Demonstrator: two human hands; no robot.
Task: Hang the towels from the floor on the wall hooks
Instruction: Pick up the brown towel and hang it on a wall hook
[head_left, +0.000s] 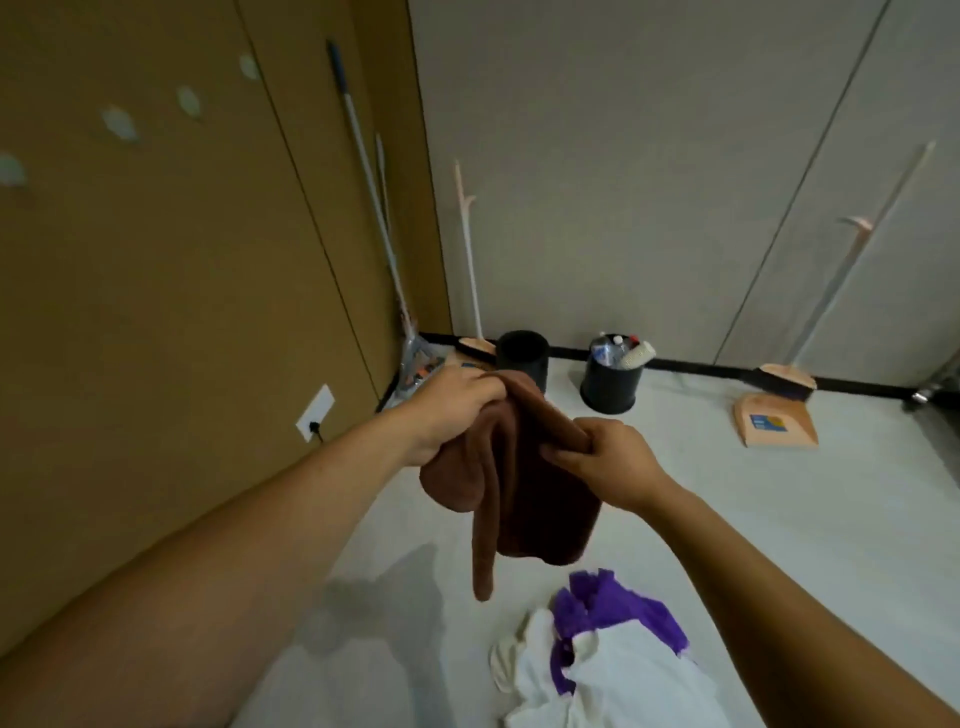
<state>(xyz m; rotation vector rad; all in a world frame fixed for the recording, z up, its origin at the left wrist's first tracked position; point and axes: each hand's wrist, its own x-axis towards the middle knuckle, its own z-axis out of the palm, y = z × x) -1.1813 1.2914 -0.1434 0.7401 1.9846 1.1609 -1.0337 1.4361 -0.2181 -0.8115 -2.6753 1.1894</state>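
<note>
A brown towel (524, 499) hangs in the air above the pale floor, bunched and folded. My left hand (452, 410) grips its upper left edge. My right hand (608, 457) pinches the upper right edge. On the floor below lie a purple towel (618, 608) and a white towel (618, 680), heaped together. Several pale round wall hooks (119, 122) run in a row across the brown wall at the upper left.
Two black bins (522, 356) (610, 382) stand at the far wall, one full of bottles. A mop (374, 208) leans in the corner. Two brooms (470, 260) (789, 376) and a dustpan (776, 421) stand by the grey wall. A socket (314, 413) sits low on the brown wall.
</note>
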